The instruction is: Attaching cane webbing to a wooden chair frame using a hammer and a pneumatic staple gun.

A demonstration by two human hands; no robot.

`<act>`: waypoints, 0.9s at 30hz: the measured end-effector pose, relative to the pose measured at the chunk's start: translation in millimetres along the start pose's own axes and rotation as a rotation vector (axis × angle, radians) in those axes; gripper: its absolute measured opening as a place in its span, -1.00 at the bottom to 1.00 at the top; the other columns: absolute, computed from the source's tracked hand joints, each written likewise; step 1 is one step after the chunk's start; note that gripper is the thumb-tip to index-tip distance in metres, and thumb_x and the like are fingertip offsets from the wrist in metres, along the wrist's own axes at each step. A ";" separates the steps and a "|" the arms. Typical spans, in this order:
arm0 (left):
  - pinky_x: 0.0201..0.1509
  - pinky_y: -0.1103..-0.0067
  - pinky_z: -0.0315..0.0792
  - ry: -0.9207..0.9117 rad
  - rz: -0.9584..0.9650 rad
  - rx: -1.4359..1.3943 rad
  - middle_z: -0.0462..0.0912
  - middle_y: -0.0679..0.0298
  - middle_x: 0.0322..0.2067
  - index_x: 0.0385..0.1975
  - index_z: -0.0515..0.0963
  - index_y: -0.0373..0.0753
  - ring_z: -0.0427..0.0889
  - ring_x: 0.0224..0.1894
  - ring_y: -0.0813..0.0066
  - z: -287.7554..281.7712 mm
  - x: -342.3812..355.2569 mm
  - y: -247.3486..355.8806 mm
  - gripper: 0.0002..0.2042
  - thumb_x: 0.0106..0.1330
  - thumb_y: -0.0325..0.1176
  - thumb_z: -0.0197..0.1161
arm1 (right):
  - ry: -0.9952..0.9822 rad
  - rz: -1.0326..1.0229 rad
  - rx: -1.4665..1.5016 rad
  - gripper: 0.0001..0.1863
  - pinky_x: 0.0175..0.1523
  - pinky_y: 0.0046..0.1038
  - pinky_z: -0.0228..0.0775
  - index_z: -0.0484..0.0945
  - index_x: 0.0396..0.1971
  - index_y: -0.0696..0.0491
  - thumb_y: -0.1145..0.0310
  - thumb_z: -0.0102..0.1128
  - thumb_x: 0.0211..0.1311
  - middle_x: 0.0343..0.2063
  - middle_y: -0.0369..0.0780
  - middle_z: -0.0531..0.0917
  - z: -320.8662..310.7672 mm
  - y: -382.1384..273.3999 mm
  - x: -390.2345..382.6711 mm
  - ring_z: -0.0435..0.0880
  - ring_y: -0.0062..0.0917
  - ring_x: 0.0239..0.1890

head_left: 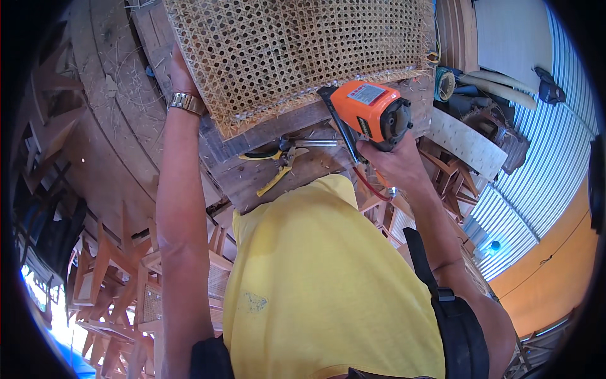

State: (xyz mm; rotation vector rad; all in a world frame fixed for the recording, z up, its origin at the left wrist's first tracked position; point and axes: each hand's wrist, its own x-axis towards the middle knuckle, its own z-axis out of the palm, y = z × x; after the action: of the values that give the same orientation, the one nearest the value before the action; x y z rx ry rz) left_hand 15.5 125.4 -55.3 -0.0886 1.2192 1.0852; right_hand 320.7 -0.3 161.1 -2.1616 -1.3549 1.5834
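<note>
A woven cane panel [297,54] with frayed edges lies on the wooden workbench at the top middle. My left hand [181,74], below a metal watch, holds the panel's left side; its fingers are mostly hidden behind the edge. An orange and black pneumatic stapler [366,110] is gripped in my right hand [396,163], its nose at the panel's near edge. A red air hose [372,186] hangs below the handle. On the bench between my arms lie yellow-handled cutters [278,169] and a hammer [309,143] with a metal shaft.
Wooden chair frames [113,271] are stacked at the lower left, with more behind my right arm. A pale perforated board [467,142] and a coiled green hose [444,84] are to the right. Corrugated sheeting [517,189] stands beyond. Cane scraps litter the planks [113,114] at left.
</note>
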 end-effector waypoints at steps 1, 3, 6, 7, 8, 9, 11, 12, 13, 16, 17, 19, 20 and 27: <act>-0.18 0.33 0.57 0.016 -0.020 -0.009 0.66 0.14 -0.15 -0.01 0.52 -0.26 0.66 -0.23 0.21 1.1 -0.9 0.8 -0.52 0.34 0.04 0.02 | 0.010 0.005 -0.031 -0.59 -0.28 -0.55 0.41 0.52 -0.03 0.11 0.57 0.26 0.05 -0.41 -0.36 0.59 1.8 0.5 1.7 0.51 -0.72 -0.41; -0.18 0.33 0.57 0.017 0.005 -0.006 0.66 0.13 -0.15 -0.01 0.52 -0.26 0.66 -0.23 0.22 3.5 -2.7 1.5 -0.52 0.34 0.03 0.00 | -0.004 -0.001 0.008 -0.61 -0.32 -0.56 0.39 0.53 -0.05 0.10 0.57 0.26 0.05 -0.44 -0.36 0.58 4.9 0.6 4.3 0.50 -0.73 -0.45; -0.18 0.33 0.57 0.034 -0.006 -0.003 0.66 0.13 -0.14 0.00 0.51 -0.26 0.66 -0.22 0.22 4.7 -4.9 1.8 -0.52 0.36 0.02 -0.03 | -0.005 0.045 0.017 -0.63 -0.38 -0.56 0.37 0.53 -0.08 0.10 0.57 0.26 0.05 -0.49 -0.37 0.57 6.6 -2.0 6.9 0.49 -0.74 -0.50; -0.17 0.34 0.57 0.000 -0.025 -0.013 0.66 0.13 -0.14 0.00 0.51 -0.27 0.66 -0.22 0.22 4.8 -4.5 1.8 -0.52 0.37 0.02 -0.04 | 0.004 0.096 0.006 -0.64 -0.39 -0.56 0.37 0.54 -0.09 0.09 0.57 0.26 0.05 -0.51 -0.37 0.57 6.8 -3.4 7.7 0.49 -0.74 -0.51; -0.17 0.34 0.57 0.021 -0.009 0.004 0.66 0.13 -0.14 0.00 0.51 -0.27 0.66 -0.22 0.22 4.4 -4.1 1.7 -0.52 0.37 0.02 -0.04 | -0.007 0.065 0.008 -0.64 -0.39 -0.56 0.37 0.54 -0.09 0.09 0.57 0.26 0.05 -0.51 -0.37 0.57 7.0 -4.9 8.2 0.49 -0.74 -0.51; -0.16 0.34 0.57 -0.003 0.003 0.016 0.65 0.13 -0.12 0.02 0.50 -0.26 0.66 -0.20 0.22 3.9 -3.1 1.8 -0.51 0.37 0.03 -0.05 | -0.011 0.070 0.017 -0.64 -0.40 -0.55 0.37 0.54 -0.08 0.10 0.56 0.26 0.05 -0.52 -0.37 0.56 7.4 -6.5 8.4 0.49 -0.74 -0.51; -0.15 0.34 0.57 -0.024 0.015 0.024 0.65 0.13 -0.11 0.03 0.50 -0.26 0.65 -0.18 0.23 2.3 -1.1 1.5 -0.50 0.37 0.05 -0.07 | -0.018 0.074 0.022 -0.63 -0.41 -0.55 0.37 0.53 -0.08 0.10 0.56 0.27 0.05 -0.53 -0.37 0.56 8.4 -9.5 8.7 0.50 -0.73 -0.52; -0.15 0.35 0.57 -0.039 0.011 0.008 0.64 0.12 -0.09 0.04 0.49 -0.26 0.65 -0.17 0.23 1.4 -0.1 1.1 -0.49 0.38 0.05 -0.07 | -0.018 0.040 0.017 -0.63 -0.40 -0.55 0.37 0.53 -0.07 0.10 0.56 0.27 0.05 -0.52 -0.37 0.56 9.1 -10.8 8.8 0.50 -0.73 -0.52; -0.14 0.35 0.57 -0.044 -0.028 -0.021 0.64 0.11 -0.07 0.06 0.48 -0.27 0.65 -0.16 0.24 0.6 0.8 0.8 -0.48 0.38 0.06 -0.07 | -0.009 0.011 -0.001 -0.62 -0.40 -0.55 0.38 0.53 -0.06 0.10 0.57 0.27 0.05 -0.51 -0.37 0.57 9.7 -11.9 8.7 0.50 -0.73 -0.51; -0.14 0.41 0.53 -0.043 -0.010 0.001 0.64 0.15 -0.07 0.06 0.49 -0.26 0.64 -0.17 0.30 -1.5 3.3 -0.5 -0.42 0.39 0.15 -0.08 | -0.011 0.077 -0.024 -0.61 -0.35 -0.55 0.39 0.53 -0.05 0.10 0.57 0.27 0.05 -0.47 -0.37 0.58 10.4 -13.9 9.0 0.50 -0.72 -0.47; -0.14 0.41 0.53 -0.042 0.010 0.005 0.64 0.15 -0.07 0.06 0.49 -0.26 0.64 -0.17 0.30 -2.1 4.1 -0.8 -0.42 0.39 0.15 -0.08 | -0.028 0.052 -0.007 -0.61 -0.35 -0.55 0.39 0.53 -0.05 0.10 0.57 0.27 0.05 -0.47 -0.37 0.58 10.7 -14.2 9.6 0.50 -0.72 -0.47; -0.17 0.42 0.54 -0.067 -0.046 -0.038 0.65 0.15 -0.09 0.04 0.50 -0.26 0.64 -0.18 0.32 -3.4 5.4 -1.6 -0.44 0.39 0.14 -0.07 | -0.026 0.049 -0.058 -0.60 -0.28 -0.53 0.41 0.53 -0.05 0.11 0.58 0.27 0.04 -0.40 -0.35 0.59 10.1 -14.8 10.3 0.50 -0.71 -0.40; -0.17 0.42 0.54 -0.049 -0.033 -0.025 0.65 0.15 -0.09 0.04 0.50 -0.26 0.64 -0.18 0.32 -3.9 6.0 -1.9 -0.44 0.39 0.14 -0.07 | -0.025 0.015 -0.042 -0.60 -0.28 -0.53 0.41 0.53 -0.05 0.11 0.58 0.27 0.04 -0.40 -0.35 0.59 10.1 -15.1 10.7 0.50 -0.71 -0.40; -0.14 0.40 0.56 -0.051 0.005 -0.040 0.64 0.14 -0.06 0.06 0.49 -0.27 0.65 -0.18 0.28 -2.8 7.5 -1.8 -0.45 0.38 0.10 -0.05 | -0.031 0.008 -0.104 -0.63 -0.25 -0.51 0.42 0.51 -0.06 0.10 0.57 0.26 0.07 -0.37 -0.32 0.60 10.1 -24.6 13.9 0.51 -0.67 -0.38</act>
State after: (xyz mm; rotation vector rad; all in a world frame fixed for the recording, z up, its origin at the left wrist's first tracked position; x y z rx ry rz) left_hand 14.3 127.4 -63.2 -0.0885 1.1528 1.1099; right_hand 298.9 20.3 161.2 -2.2122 -1.4710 1.5899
